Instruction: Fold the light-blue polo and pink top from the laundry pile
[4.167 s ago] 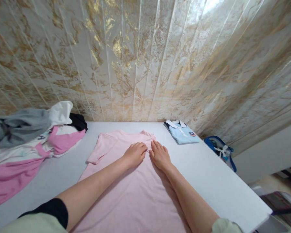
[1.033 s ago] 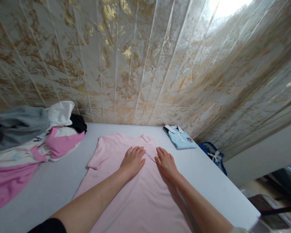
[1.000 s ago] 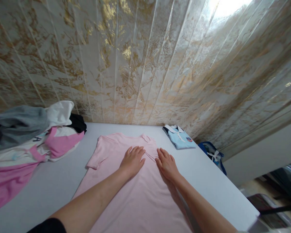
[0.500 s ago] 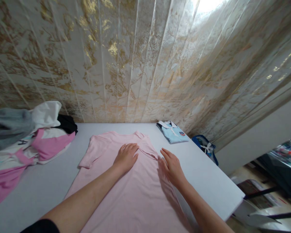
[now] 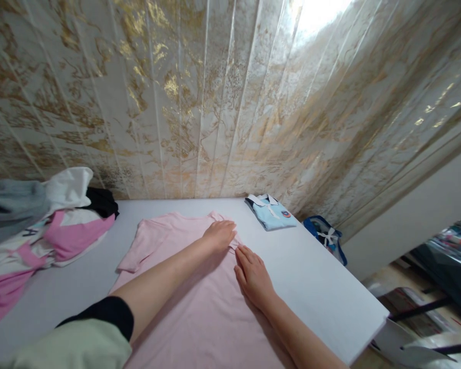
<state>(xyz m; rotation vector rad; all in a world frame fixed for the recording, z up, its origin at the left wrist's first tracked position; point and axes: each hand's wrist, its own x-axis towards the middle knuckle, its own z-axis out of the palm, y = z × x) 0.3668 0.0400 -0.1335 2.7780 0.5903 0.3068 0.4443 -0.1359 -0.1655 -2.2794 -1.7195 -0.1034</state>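
A pink short-sleeved T-shirt [image 5: 200,312] lies spread on the white table, its neckline toward the wall. My left hand [image 5: 219,236] rests palm down over its upper right part, by the shoulder and sleeve, fingers laid out on the cloth. Just below and to the right, my right hand [image 5: 253,277] lies along the shirt's right edge with fingers stretched out, its fingertips near a small fold of the sleeve. The right sleeve is mostly hidden under my hands; the left one shows flat.
On the left is a heap of clothes [image 5: 79,236], pink, white, grey and black. A folded light-blue collared garment [image 5: 272,215] lies at the table's [image 5: 315,287] back right. Beyond the right edge is a blue-trimmed bag [image 5: 326,237]. A patterned curtain [image 5: 184,102] hangs behind.
My left hand has moved right across the shirt onto the shoulder area. My right hand has come slightly left and down onto the shirt's edge. The sleeve's folded edge is now mostly covered.
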